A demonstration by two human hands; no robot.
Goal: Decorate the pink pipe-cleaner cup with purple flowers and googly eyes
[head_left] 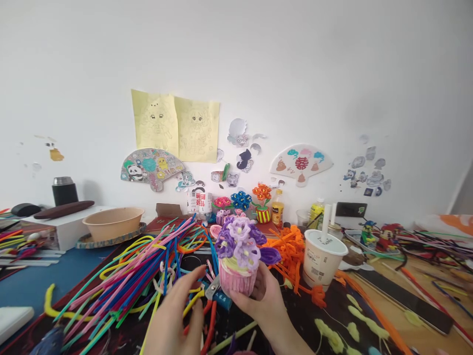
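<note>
My right hand (263,300) is wrapped round a pink pipe-cleaner pot (236,279) topped with purple pipe-cleaner flowers (241,241), holding it upright over the table. To its left, my left hand (176,313) hovers with fingers stretched out, fingertips close to the pot's left side and above red-handled pliers (212,308). Nothing is in the left hand. A big heap of coloured pipe cleaners (129,276) lies just left of both hands.
A white lidded drink cup with straws (322,259) stands right of the pot, beside orange pipe cleaners (290,249). A tan bowl (113,223), small flower pots and bottles (278,207) line the back by the wall. More pipe cleaners and toys crowd the right side.
</note>
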